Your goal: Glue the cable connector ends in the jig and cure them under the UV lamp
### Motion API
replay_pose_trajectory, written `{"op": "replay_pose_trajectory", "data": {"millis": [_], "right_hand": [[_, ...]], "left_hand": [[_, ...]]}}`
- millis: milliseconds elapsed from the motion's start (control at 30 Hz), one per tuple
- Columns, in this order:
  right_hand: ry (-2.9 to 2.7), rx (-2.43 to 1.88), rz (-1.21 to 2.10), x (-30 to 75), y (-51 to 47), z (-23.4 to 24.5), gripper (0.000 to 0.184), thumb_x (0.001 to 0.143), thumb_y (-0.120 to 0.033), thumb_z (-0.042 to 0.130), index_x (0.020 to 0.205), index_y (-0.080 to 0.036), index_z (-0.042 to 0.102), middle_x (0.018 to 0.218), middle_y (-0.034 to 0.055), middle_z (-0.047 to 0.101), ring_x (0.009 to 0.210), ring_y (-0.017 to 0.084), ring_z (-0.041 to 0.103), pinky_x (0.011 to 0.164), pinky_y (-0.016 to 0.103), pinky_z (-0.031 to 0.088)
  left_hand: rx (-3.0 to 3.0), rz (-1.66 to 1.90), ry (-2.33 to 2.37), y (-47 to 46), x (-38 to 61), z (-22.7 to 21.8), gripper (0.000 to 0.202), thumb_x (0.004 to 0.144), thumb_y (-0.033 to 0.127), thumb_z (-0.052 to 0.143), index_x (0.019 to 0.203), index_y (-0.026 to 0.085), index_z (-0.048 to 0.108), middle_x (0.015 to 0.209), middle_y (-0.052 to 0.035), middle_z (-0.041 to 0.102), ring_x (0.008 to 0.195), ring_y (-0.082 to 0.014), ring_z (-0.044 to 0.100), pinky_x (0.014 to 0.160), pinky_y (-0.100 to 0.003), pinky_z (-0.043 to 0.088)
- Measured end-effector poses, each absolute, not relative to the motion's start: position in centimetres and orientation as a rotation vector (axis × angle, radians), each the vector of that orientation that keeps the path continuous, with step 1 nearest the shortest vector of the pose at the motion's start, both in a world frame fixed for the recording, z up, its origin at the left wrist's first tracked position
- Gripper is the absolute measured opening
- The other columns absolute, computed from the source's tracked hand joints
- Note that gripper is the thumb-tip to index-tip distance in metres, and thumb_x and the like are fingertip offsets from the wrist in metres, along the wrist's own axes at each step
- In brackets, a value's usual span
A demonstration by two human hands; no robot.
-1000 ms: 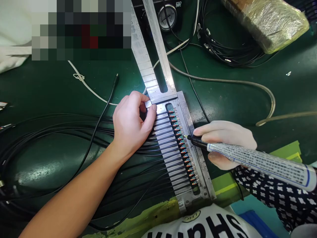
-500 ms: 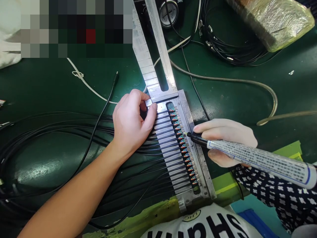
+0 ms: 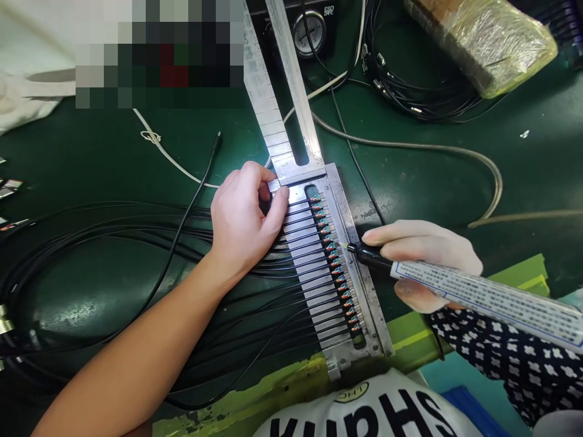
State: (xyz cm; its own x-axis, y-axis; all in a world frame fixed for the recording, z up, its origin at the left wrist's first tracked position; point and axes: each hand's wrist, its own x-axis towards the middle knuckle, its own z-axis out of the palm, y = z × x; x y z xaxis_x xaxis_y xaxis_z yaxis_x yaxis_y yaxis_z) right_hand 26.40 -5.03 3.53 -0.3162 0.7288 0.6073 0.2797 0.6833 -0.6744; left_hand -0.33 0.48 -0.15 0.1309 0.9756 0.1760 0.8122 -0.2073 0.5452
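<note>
A slotted metal fixture (image 3: 298,279) lies on the green work surface, holding a row of black cables (image 3: 255,265) side by side. Their stripped ends, with small coloured wires (image 3: 337,271), cross its long slot. My left hand (image 3: 246,209) grips the fixture's upper left edge, thumb on top and fingers curled by the side. In my right hand (image 3: 428,243), which wears a pale glove, is a pen-shaped applicator (image 3: 478,294) with a white printed barrel and black front. Its thin tip points left at the wire ends near the middle of the row; contact cannot be made out.
The fixture's hinged metal frame (image 3: 314,130) extends up and away. Behind it stands a black device with a round gauge (image 3: 310,33). Coiled black cables (image 3: 410,91) and a plastic-wrapped block (image 3: 505,48) lie at the upper right. A beige tube (image 3: 423,145) curves across the right side.
The view has shifted slightly. My right hand and the applicator sit a little farther right and lower in the picture, the tip still by the wire ends. My left hand keeps its grip.
</note>
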Motion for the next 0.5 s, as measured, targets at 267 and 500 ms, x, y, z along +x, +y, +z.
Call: {"op": "replay_pose_trajectory", "data": {"millis": [267,500], "right_hand": [[-1.961,-0.792,0.717,26.81,-5.42,2.99,0.032,0.082,-0.038,0.080,0.107,-0.020,0.071,0.102,0.0093,0.078,0.091,0.026,0.078,0.074,0.037,0.070],[-1.929,-0.786,0.675,26.38,-5.18,2.98,0.025,0.083,-0.030,0.079,0.102,-0.016,0.071,0.093,0.0098,0.078,0.088,0.023,0.078,0.075,0.032,0.069]], "left_hand": [[2.098,0.742,1.742,0.51,-0.29,-0.32,0.017,0.090,0.034,0.063,0.101,0.023,0.056,0.079,0.0000,0.055,0.075,-0.0178,0.057,0.074,-0.034,0.048],[2.050,0.726,1.749,0.40,-0.31,-0.38,0.017,0.092,0.034,0.063,0.104,0.024,0.056,0.081,-0.0006,0.055,0.077,-0.0191,0.058,0.078,-0.037,0.049]]}}
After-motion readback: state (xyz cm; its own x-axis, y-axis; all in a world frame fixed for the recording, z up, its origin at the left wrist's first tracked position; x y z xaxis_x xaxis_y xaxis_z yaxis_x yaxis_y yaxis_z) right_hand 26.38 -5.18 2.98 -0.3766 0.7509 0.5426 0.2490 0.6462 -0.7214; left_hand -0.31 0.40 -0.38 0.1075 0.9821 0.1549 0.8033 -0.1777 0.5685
